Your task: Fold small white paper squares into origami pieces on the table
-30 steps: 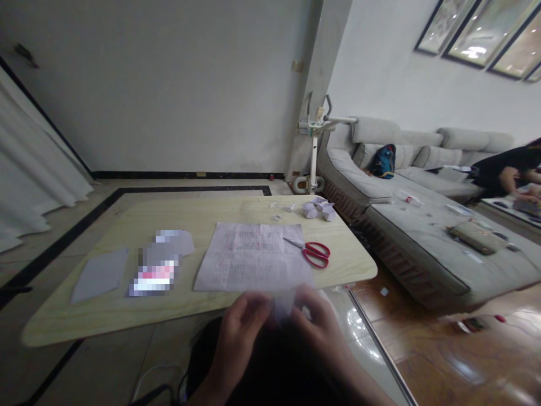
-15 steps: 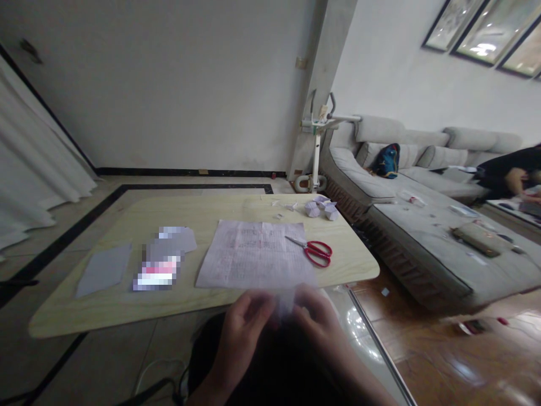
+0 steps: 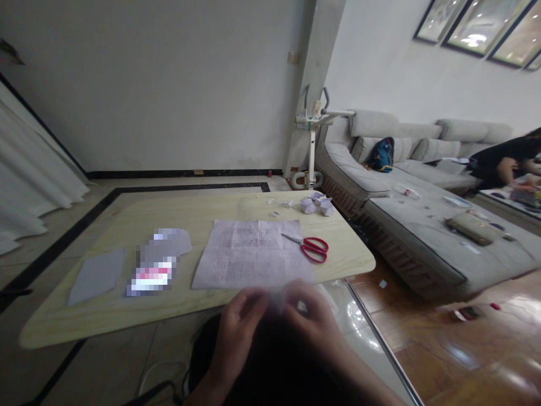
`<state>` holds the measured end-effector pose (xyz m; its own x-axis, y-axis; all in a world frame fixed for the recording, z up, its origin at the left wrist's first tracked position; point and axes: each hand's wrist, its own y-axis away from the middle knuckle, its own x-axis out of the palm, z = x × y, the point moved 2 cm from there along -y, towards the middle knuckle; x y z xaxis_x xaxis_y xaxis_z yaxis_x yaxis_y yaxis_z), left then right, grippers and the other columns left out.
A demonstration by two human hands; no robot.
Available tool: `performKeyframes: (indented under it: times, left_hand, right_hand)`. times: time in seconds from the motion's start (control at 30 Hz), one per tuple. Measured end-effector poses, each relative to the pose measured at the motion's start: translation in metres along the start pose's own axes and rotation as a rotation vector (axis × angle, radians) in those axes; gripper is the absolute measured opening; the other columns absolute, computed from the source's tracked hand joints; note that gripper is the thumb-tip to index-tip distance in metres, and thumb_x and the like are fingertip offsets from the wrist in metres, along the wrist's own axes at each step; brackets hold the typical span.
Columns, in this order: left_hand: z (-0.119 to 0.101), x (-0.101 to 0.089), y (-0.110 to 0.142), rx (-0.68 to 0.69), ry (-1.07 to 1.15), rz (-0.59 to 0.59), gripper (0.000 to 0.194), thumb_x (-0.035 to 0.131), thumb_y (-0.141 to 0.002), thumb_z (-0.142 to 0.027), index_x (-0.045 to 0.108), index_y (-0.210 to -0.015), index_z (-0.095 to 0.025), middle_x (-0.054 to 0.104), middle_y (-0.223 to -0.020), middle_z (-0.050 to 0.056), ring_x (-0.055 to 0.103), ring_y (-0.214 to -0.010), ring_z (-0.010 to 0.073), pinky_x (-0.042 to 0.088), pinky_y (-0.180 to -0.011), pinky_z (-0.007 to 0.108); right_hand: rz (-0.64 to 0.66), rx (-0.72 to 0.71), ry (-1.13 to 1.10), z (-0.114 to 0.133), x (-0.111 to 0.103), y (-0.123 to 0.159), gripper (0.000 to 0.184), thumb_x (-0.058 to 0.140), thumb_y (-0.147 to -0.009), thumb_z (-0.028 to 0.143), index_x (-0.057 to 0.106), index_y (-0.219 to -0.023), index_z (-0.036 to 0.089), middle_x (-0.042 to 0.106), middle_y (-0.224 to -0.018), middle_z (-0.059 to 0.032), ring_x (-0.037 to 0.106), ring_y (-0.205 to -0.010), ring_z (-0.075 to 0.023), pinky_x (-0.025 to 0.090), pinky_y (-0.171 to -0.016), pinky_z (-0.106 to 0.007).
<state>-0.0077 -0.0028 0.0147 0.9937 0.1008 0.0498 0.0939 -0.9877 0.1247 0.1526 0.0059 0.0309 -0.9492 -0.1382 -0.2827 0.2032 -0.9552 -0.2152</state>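
Between the fingertips of my two hands is a small piece of pale paper (image 3: 276, 299), smeared by motion. My left hand (image 3: 240, 317) pinches its left side, and my right hand (image 3: 313, 316) closes on its right side; both are at the table's near edge, over my lap. Just beyond them a large creased sheet of paper (image 3: 249, 256) with printed or written lines lies flat. Red-handled scissors (image 3: 315, 249) lie with their blades over its right edge. Several folded paper shapes (image 3: 307, 205) sit at the far right, beside small paper scraps (image 3: 288, 203).
A plain sheet (image 3: 98, 275) and a pixelated item (image 3: 154, 273) lie on the left of the pale wooden table (image 3: 169, 211). To the right stands a grey sofa (image 3: 422, 242) with a blue bag (image 3: 382, 155). A person in black (image 3: 501, 160) leans over at far right.
Both hands stay together with the paper between them, their fingers shifting slightly. The whole view has moved a little, so the table and sofa appear slightly further left.
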Motion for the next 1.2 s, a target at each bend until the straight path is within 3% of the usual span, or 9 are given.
performKeyframes:
  times: [0.43, 0.73, 0.97, 1.2]
  left_hand:
    - [0.006, -0.002, -0.002, -0.036, -0.015, 0.008, 0.03, 0.067, -0.079, -0.04, 0.077, -0.095, -0.018, 0.077, -0.1, 0.009, 0.07, -0.098, 0.0268, 0.054, -0.09, 0.036]
    - [0.001, 0.001, -0.001, -0.049, 0.016, 0.023, 0.03, 0.071, -0.075, -0.035, 0.075, -0.099, -0.016, 0.077, -0.101, 0.009, 0.071, -0.097, 0.0271, 0.055, -0.088, 0.035]
    - [-0.007, 0.004, 0.0, -0.005, -0.033, 0.007, 0.022, 0.07, -0.074, -0.035, 0.077, -0.084, -0.017, 0.078, -0.088, 0.009, 0.072, -0.086, 0.0268, 0.057, -0.081, 0.034]
    - [-0.008, 0.006, 0.001, -0.019, 0.002, 0.021, 0.031, 0.069, -0.074, -0.037, 0.079, -0.096, -0.017, 0.077, -0.1, 0.01, 0.07, -0.098, 0.0309, 0.054, -0.092, 0.041]
  right_hand:
    - [-0.025, -0.056, 0.107, 0.0, 0.001, 0.001, 0.011, 0.064, -0.085, 0.025, 0.069, -0.078, 0.018, 0.06, -0.075, -0.0019, 0.054, -0.068, -0.0146, 0.043, -0.061, -0.025]
    - [-0.076, -0.104, 0.236, -0.001, 0.004, 0.001, 0.012, 0.062, -0.087, 0.025, 0.067, -0.079, 0.018, 0.059, -0.073, -0.0017, 0.053, -0.063, -0.0134, 0.042, -0.056, -0.025]
    - [-0.061, -0.091, 0.198, -0.005, 0.003, 0.0, 0.01, 0.061, -0.086, 0.022, 0.064, -0.077, 0.019, 0.057, -0.073, -0.001, 0.052, -0.064, -0.0137, 0.043, -0.057, -0.025]
    - [-0.066, -0.079, 0.195, -0.01, 0.004, -0.002, 0.013, 0.061, -0.088, 0.026, 0.063, -0.078, 0.018, 0.059, -0.075, -0.0016, 0.054, -0.067, -0.014, 0.044, -0.06, -0.025]
